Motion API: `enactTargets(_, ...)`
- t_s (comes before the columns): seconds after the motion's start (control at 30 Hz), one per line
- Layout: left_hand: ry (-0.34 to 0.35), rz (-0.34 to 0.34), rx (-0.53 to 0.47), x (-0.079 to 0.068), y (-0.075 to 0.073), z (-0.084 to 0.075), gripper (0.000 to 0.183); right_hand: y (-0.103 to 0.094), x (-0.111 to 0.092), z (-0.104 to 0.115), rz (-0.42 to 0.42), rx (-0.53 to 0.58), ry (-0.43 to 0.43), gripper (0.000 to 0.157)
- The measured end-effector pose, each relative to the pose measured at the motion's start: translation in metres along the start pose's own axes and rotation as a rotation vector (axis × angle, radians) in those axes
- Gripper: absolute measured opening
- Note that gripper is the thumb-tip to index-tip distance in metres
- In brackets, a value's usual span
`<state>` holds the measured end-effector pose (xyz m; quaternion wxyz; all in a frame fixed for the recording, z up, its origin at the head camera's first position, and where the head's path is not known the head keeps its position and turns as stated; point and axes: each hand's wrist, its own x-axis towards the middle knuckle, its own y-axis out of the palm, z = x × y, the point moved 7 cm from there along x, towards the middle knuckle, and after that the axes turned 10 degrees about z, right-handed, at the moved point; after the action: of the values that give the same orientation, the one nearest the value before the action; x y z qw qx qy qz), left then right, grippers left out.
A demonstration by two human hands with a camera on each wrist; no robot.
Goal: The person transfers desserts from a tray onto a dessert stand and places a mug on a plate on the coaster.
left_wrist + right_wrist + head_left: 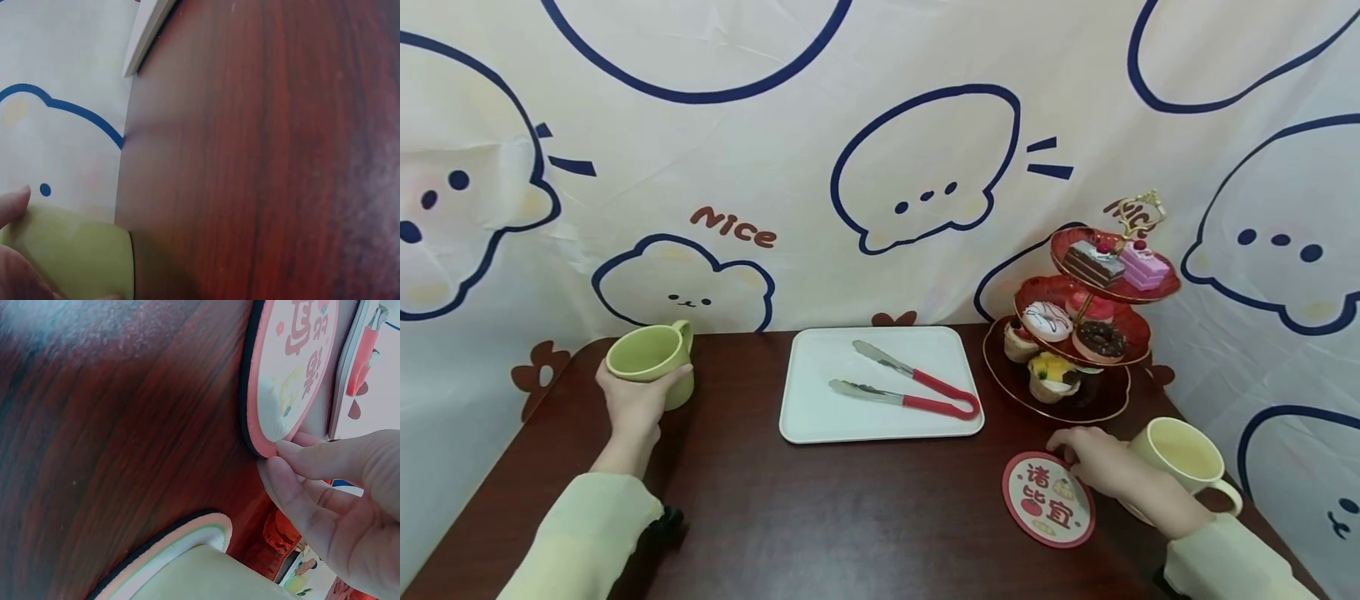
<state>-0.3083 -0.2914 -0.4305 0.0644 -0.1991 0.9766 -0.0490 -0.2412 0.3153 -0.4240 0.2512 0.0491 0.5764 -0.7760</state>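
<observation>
At the back left of the table, my left hand grips a yellow-green mug around its body. The mug's handle points away to the back. In the left wrist view the mug shows in the lower left corner, with fingertips against it. My right hand pinches the edge of a round coaster with a pink-red rim and red characters. Thumb and finger meet on the coaster's rim in the right wrist view. Beside that hand stands a cream mug, partly covered by the right forearm.
A second coaster lies under the cream mug. On a white tray at the back middle rest red-handled tongs. A three-tier red stand with cakes, doughnuts and tarts is at the back right. A patterned cloth hangs behind the table.
</observation>
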Motion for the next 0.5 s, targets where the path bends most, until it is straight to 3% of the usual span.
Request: enactTargets(0.5,-0.047,-0.032,0.110,-0.0037,-0.0057,0.0002,0.108,0.0004,-0.0029,-0.0036,-0.030,0.018,0.022,0.027)
